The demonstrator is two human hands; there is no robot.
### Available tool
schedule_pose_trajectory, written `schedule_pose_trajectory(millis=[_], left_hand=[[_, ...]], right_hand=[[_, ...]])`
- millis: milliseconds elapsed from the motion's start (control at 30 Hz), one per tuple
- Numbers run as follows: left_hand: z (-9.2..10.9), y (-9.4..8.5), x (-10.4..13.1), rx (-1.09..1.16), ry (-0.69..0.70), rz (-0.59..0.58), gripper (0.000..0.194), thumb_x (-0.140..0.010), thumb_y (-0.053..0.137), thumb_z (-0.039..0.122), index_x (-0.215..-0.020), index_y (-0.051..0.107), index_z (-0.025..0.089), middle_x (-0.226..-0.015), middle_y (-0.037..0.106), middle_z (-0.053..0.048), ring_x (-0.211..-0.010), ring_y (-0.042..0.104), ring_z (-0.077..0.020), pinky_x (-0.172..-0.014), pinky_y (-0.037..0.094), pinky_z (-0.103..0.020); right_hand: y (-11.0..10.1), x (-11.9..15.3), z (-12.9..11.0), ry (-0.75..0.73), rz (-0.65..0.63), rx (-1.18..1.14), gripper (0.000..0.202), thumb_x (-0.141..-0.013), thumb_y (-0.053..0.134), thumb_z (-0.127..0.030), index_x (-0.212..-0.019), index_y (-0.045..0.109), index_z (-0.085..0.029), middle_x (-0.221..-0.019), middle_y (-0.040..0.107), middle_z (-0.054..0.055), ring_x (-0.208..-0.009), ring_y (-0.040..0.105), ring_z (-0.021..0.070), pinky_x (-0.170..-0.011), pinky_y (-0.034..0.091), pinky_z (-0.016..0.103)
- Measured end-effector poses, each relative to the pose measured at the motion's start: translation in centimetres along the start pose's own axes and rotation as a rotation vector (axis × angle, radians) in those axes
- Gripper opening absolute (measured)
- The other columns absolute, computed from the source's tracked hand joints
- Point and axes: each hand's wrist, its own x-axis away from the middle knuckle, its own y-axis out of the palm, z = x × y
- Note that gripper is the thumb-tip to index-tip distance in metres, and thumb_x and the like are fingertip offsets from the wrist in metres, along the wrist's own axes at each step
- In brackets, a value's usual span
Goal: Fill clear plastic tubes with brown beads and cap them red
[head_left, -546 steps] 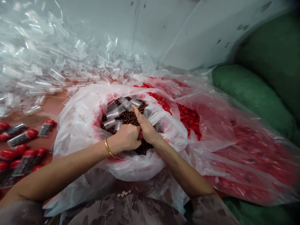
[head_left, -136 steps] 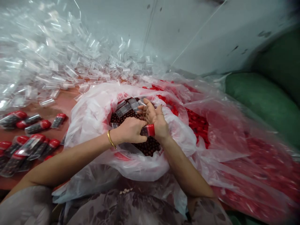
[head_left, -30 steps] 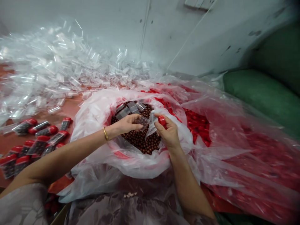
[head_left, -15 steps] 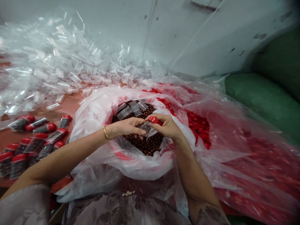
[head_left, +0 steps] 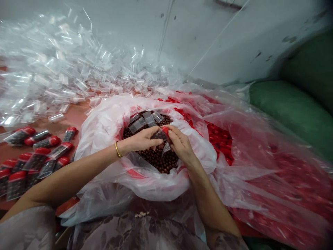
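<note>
Over an opened white plastic bag (head_left: 101,121) of brown round beads (head_left: 160,160), my two hands meet. My left hand (head_left: 143,139), with a gold bracelet at the wrist, is closed around a clear flat container (head_left: 158,134) that has dark beads in it. A red cap (head_left: 165,130) sits at the container's end, where the fingers of my right hand (head_left: 180,143) pinch it. Whether the cap is fully seated cannot be seen. Several clear containers (head_left: 148,119) lie on the beads just behind my hands.
Filled, red-capped containers (head_left: 41,158) lie on the reddish table (head_left: 78,114) at left. A big heap of clear containers (head_left: 65,69) rises behind them. At right, a clear plastic bag (head_left: 249,173) holds red caps (head_left: 221,139). Green sacks (head_left: 286,107) stand at far right.
My right hand has turned and brought the red cap left and slightly down, onto the end of the container. My left hand has stayed nearly in place.
</note>
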Motion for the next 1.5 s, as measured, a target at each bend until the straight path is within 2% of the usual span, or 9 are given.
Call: schedule_pose_trajectory(millis=[133, 433, 733, 867, 967, 1067, 1167, 1333, 1500], left_hand=[[0.1, 0.0, 0.3, -0.191, 0.103, 0.089, 0.032, -0.087, 0.055, 0.044, -0.099, 0.052, 0.014, -0.083, 0.053, -0.001, -0.073, 0.051, -0.0134, -0.068, 0.043, -0.026], [-0.1, 0.3, 0.2, -0.375, 0.137, 0.115, 0.031, -0.081, 0.061, 0.031, -0.105, 0.056, 0.012, -0.101, 0.065, -0.008, -0.092, 0.059, -0.0205, -0.087, 0.047, -0.033], [0.3, 0.6, 0.4, -0.529, 0.079, 0.211, 0.024, -0.071, 0.060, 0.021, -0.094, 0.058, 0.014, -0.088, 0.066, -0.004, -0.078, 0.057, -0.0170, -0.074, 0.046, -0.028], [0.7, 0.6, 0.0, -0.403, 0.025, 0.162, 0.011, -0.070, 0.062, 0.024, -0.074, 0.057, 0.015, -0.067, 0.058, 0.003, -0.064, 0.050, -0.0117, -0.062, 0.039, -0.022], [1.0, 0.5, -0.1, -0.454, -0.019, 0.060, 0.023, -0.071, 0.064, 0.031, -0.059, 0.050, 0.016, -0.056, 0.047, 0.004, -0.056, 0.042, -0.0091, -0.056, 0.032, -0.021], [1.2, 0.8, -0.1, -0.628, -0.014, 0.035, 0.030, -0.072, 0.061, 0.031, -0.052, 0.045, 0.016, -0.049, 0.039, 0.004, -0.049, 0.034, -0.0078, -0.053, 0.025, -0.024], [1.3, 1.3, 0.0, -0.750, -0.032, 0.011, 0.029, -0.072, 0.060, 0.027, -0.050, 0.046, 0.017, -0.046, 0.038, 0.004, -0.045, 0.031, -0.0080, -0.051, 0.023, -0.025], [0.7, 1.9, 0.8, -0.953, -0.151, 0.004, 0.014, -0.071, 0.059, 0.024, -0.066, 0.066, 0.014, -0.058, 0.060, -0.007, -0.052, 0.052, -0.0167, -0.053, 0.036, -0.028], [0.0, 1.8, 1.0, -1.014, -0.118, 0.045, 0.022, -0.075, 0.058, 0.025, -0.087, 0.071, 0.012, -0.082, 0.070, -0.015, -0.075, 0.065, -0.0275, -0.065, 0.045, -0.033]], right_hand=[[0.3, 0.4, 0.6, -0.082, 0.024, 0.122, 0.045, -0.095, 0.043, -0.046, -0.128, 0.062, -0.023, -0.120, 0.069, 0.005, -0.104, 0.066, 0.0203, -0.093, 0.052, 0.037], [0.8, 1.8, 0.2, -0.133, 0.063, 0.320, 0.045, -0.096, 0.042, -0.040, -0.134, 0.059, -0.024, -0.129, 0.066, 0.005, -0.105, 0.069, 0.0223, -0.091, 0.055, 0.035], [1.3, 1.6, -0.7, -0.178, -0.040, 0.417, 0.045, -0.094, 0.040, -0.041, -0.128, 0.064, -0.022, -0.106, 0.074, 0.008, -0.081, 0.071, 0.0223, -0.075, 0.055, 0.034], [1.2, 0.3, -1.1, -0.194, 0.210, 0.274, 0.046, -0.096, 0.036, -0.048, -0.103, 0.073, -0.023, -0.080, 0.071, 0.005, -0.072, 0.066, 0.0197, -0.070, 0.053, 0.033], [1.7, -0.8, -1.4, -0.139, 0.348, 0.077, 0.048, -0.094, 0.037, -0.055, -0.091, 0.072, -0.022, -0.064, 0.059, 0.003, -0.067, 0.061, 0.0175, -0.065, 0.050, 0.031], [2.8, -1.9, -1.8, 0.020, 0.278, -0.123, 0.060, -0.094, 0.025, -0.062, -0.105, 0.067, -0.021, -0.076, 0.060, 0.004, -0.061, 0.057, 0.0137, -0.059, 0.049, 0.027], [3.8, -2.6, -1.9, 0.083, 0.065, -0.161, 0.076, -0.095, 0.002, -0.061, -0.133, 0.055, -0.022, -0.109, 0.065, 0.007, -0.092, 0.065, 0.0168, -0.083, 0.052, 0.032], [4.3, -2.2, -0.9, -0.018, -0.244, 0.021, 0.077, -0.093, 0.004, -0.066, -0.154, 0.024, -0.025, -0.155, 0.038, 0.004, -0.144, 0.032, 0.0187, -0.120, 0.021, 0.041], [5.1, -1.5, -1.0, -0.152, -0.138, 0.227, 0.081, -0.090, 0.017, -0.072, -0.151, 0.034, -0.022, -0.157, 0.034, 0.007, -0.147, 0.025, 0.0235, -0.122, 0.011, 0.047]])
